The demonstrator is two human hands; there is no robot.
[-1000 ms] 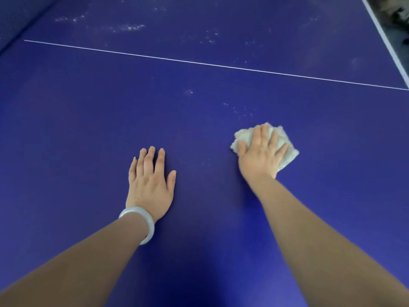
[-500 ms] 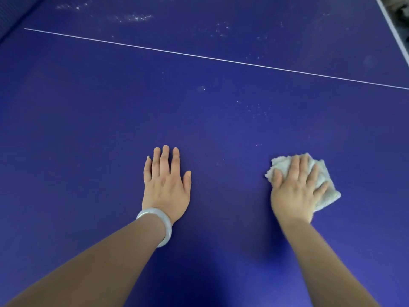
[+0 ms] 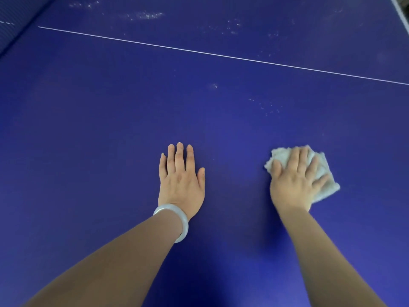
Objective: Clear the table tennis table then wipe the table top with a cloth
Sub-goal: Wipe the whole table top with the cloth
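Nearest to us, two bare forearms reach forward from the bottom edge, well apart from each other. The left wrist carries a pale, glossy bangle. Just beyond it we see the left hand lying palm down on the blue table top, its fingers straight and held close together, the thumb slightly out to the side; it has hold of nothing.

Level with it on the other side, the right hand rests flat on a crumpled whitish cloth. Its fingers are spread and fairly straight, pressing the cloth down against the surface rather than gripping it, and we note that the thumb lies along the cloth's near left edge. The cloth sticks out beyond the fingertips and past the little finger, with one corner pointing right. This hand and the cloth look a little blurred.

Further out, ahead of the right hand, we find a scatter of small white specks on the blue. Beyond them a thin white line crosses the table at a slant from upper left to right. Past the line we see more whitish smears near the top. At the far left corner lies a darker band with a fine mesh texture, and at the far right corner a white edge stripe
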